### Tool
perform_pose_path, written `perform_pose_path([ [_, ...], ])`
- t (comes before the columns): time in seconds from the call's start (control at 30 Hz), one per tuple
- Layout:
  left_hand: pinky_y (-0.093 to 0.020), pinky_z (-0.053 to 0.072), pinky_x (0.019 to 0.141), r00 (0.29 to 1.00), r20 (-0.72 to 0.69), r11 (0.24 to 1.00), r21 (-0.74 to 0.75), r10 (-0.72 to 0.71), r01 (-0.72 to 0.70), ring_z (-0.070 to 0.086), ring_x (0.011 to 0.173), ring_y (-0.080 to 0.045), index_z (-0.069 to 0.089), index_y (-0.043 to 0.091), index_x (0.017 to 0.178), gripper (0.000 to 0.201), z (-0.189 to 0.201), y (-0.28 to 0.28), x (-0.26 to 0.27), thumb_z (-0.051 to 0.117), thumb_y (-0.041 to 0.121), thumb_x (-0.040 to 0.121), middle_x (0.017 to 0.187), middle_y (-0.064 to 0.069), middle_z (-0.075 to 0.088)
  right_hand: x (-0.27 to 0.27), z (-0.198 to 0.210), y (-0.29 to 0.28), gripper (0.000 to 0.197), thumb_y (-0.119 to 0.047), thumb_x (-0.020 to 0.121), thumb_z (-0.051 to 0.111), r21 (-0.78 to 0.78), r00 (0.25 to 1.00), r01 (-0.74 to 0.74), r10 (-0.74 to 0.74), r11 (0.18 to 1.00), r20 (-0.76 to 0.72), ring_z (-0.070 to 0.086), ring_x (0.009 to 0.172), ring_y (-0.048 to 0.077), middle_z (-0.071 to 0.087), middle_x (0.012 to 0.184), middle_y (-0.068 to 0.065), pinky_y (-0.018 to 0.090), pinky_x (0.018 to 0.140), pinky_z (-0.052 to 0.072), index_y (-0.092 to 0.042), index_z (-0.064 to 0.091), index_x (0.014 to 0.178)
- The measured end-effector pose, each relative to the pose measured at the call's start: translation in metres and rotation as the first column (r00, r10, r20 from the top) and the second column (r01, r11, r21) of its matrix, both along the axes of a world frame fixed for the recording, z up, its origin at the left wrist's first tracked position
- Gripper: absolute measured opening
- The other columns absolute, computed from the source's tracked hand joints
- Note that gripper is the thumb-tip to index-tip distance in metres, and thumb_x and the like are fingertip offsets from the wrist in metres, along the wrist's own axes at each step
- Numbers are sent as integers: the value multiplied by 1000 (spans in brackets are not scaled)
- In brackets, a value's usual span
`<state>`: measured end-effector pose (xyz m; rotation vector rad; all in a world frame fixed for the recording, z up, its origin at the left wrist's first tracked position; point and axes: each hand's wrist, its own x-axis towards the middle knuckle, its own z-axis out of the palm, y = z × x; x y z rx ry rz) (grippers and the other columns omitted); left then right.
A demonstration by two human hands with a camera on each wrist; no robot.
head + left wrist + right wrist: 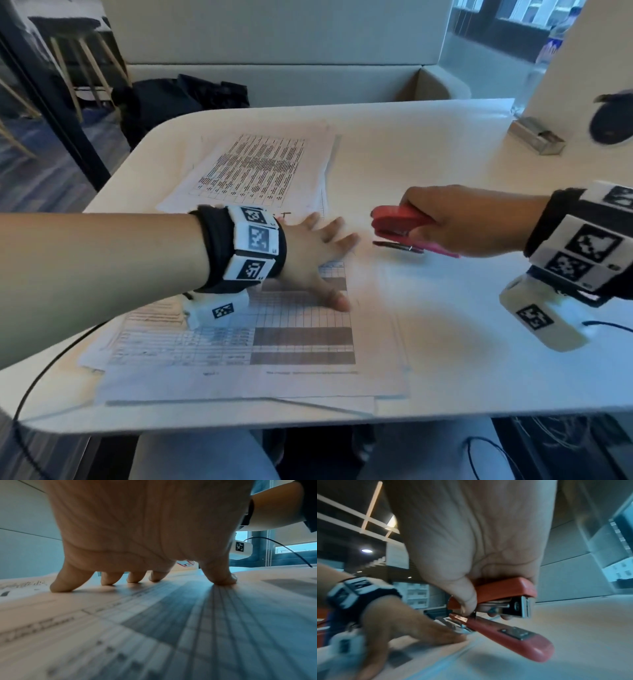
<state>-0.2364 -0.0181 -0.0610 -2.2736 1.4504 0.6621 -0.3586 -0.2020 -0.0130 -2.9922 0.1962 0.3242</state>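
Observation:
A stack of printed sheets [301,346] with tables lies on the white table [428,154] in front of me. My left hand [318,253] presses flat on the sheets, fingers spread; in the left wrist view the fingertips [60,586] touch the paper [154,635]. My right hand [455,219] grips a red stapler [400,228] just right of the left fingertips, a little above the table. In the right wrist view the stapler [508,615] has its jaws apart, its base angled down toward the paper's edge, next to the left hand [412,626].
A second pile of printed sheets [257,164] lies farther back on the table. A small metal box [536,135] sits at the back right by a white partition. A black bag [174,99] rests on the bench behind. Black cables [37,387] hang off the table's near edge.

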Motion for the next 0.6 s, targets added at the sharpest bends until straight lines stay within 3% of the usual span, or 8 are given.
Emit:
perform_pose_path([
  [0.13, -61, 9, 115, 992, 100, 997, -18, -77, 79, -15, 147, -31, -12, 21, 152, 117, 5, -5, -7, 42, 85, 70, 159, -1, -23, -10, -12, 18, 5, -26, 97, 50, -44, 990, -135, 133, 990, -36, 46, 76, 8, 50, 88, -7, 25, 67, 41, -23, 47, 100],
  [0.23, -47, 12, 120, 989, 93, 993, -39, -111, 115, -11, 148, -21, -6, 7, 152, 116, 8, -8, -12, 45, 79, 76, 160, -5, -19, -12, -22, 22, 6, -24, 97, 46, -103, 982, -181, 174, 978, -71, 46, 82, 14, 50, 91, -4, 33, 76, 44, -21, 46, 103],
  [0.3, -42, 15, 120, 995, 54, 996, -32, -81, 83, -10, 148, -18, -12, 7, 151, 120, 8, -7, -12, 47, 79, 75, 159, -4, -20, -12, -25, 24, 6, -25, 97, 45, -103, 979, -194, 187, 975, -74, 46, 85, 16, 49, 91, -3, 35, 78, 45, -22, 44, 102],
  [0.43, -47, 8, 120, 997, 23, 997, -14, -73, 73, -17, 147, -17, -22, 11, 149, 137, 3, -4, -14, 51, 87, 61, 156, -1, -28, -11, -29, 28, 19, -42, 96, 43, -96, 964, -261, 255, 961, -72, 45, 84, 16, 46, 90, -6, 35, 78, 43, -25, 42, 104],
  [0.6, -45, 3, 118, 997, 31, 997, -29, -75, 76, -19, 146, -19, -23, 10, 148, 137, 1, -3, -15, 50, 88, 61, 156, -3, -30, -8, -31, 27, 22, -49, 94, 46, -132, 949, -313, 305, 941, -75, 46, 80, 13, 46, 86, -8, 33, 75, 44, -29, 39, 99],
])
